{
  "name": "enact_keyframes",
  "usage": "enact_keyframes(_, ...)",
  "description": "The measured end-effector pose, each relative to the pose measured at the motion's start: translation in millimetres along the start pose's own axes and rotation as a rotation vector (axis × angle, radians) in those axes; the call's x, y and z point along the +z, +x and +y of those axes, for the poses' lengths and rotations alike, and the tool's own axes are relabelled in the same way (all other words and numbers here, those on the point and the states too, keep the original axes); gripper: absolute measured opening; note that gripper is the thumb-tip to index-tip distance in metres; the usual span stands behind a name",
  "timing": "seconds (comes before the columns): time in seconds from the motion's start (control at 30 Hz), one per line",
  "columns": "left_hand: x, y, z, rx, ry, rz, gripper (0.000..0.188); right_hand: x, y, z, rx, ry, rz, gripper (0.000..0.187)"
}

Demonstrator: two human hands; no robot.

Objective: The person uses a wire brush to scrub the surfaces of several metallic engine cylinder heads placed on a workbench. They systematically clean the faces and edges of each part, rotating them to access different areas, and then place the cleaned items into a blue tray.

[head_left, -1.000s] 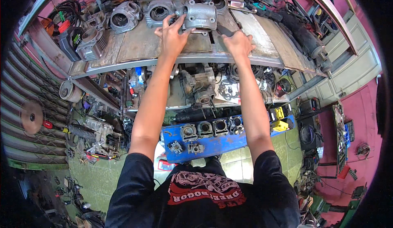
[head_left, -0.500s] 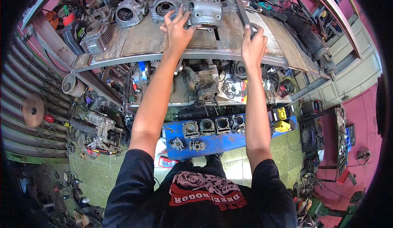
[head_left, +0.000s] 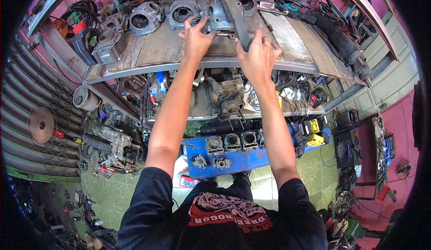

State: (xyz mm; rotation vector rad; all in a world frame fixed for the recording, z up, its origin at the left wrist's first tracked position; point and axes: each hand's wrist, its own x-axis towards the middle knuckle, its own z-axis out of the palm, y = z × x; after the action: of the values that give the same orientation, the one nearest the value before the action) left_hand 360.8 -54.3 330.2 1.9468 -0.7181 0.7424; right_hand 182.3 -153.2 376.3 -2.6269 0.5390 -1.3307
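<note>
My right hand [head_left: 258,54] is wrapped round the near end of a long, flat grey file [head_left: 234,14]. The file tilts up and away, its broad face across the right part of a grey metal engine cylinder head [head_left: 217,20] on the wooden bench. My left hand [head_left: 197,39] is at the left side of this cylinder head, thumb and index finger against its near left edge, the other fingers spread. Just beyond those fingers stands another engine casting [head_left: 182,13] with a round opening. The file hides part of the cylinder head.
More castings [head_left: 146,18] and a dark bottle [head_left: 85,43] stand on the bench's left. Tools and a long dark cylinder [head_left: 341,43] crowd its right. Below, a blue low table [head_left: 242,160] holds cylinder blocks and carburetors. A fan [head_left: 41,125] stands at far left.
My right hand and the file have moved left, and the file has turned from edge-on to show its broad face over the cylinder head. My left hand stays at the cylinder head's left side.
</note>
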Motion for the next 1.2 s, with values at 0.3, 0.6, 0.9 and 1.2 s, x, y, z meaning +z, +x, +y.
enact_keyframes(0.3,0,-1,1,0.023,-0.035,-0.038,0.064,12,11,-13,-0.208,-0.098,0.115,0.054)
enact_keyframes(0.6,10,6,-17,-0.028,-0.004,-0.001,0.074,7,-71,-22,-0.281,0.083,0.061,0.06)
enact_keyframes(0.9,-3,-3,0,0.069,-0.056,0.003,0.068,-1,-10,-20,-0.313,-0.055,0.114,0.051)
enact_keyframes(1.2,1,-4,-8,0.048,-0.045,0.006,0.057,-1,9,-35,-0.371,-0.092,0.069,0.053)
